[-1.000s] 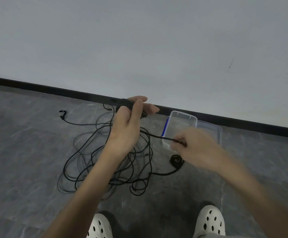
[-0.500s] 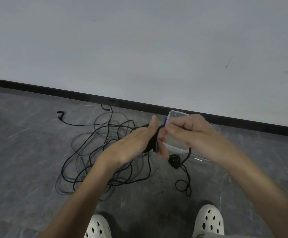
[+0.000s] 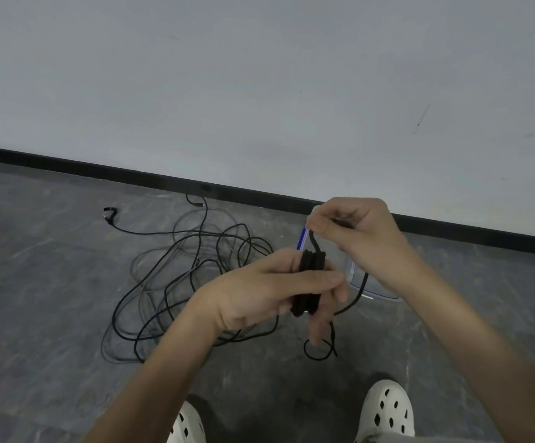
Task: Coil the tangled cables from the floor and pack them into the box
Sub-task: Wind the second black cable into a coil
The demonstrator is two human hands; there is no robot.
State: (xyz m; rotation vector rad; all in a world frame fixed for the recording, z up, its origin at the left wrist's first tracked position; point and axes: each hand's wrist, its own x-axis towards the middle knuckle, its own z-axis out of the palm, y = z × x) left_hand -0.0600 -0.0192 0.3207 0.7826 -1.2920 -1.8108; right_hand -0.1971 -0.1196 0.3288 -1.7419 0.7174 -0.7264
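A black cable coil (image 3: 309,282) is wound around the fingers of my left hand (image 3: 272,292), which holds it above the floor. My right hand (image 3: 360,233) pinches the free strand of the same cable just above the coil. The strand's loose end (image 3: 320,348) trails down to a small loop on the floor. A tangle of black and grey cables (image 3: 192,276) lies spread on the floor to the left. The clear plastic box (image 3: 354,271) with a blue strip sits near the wall, mostly hidden behind my hands.
A grey stone floor (image 3: 52,314) meets a white wall at a black baseboard (image 3: 100,167). One cable end with a plug (image 3: 109,215) reaches out to the far left. My two white perforated shoes (image 3: 386,410) stand at the bottom edge.
My right hand has lifted up and right, laying another turn of cable on the coil in my left hand. The trailing end on the floor has grown shorter.
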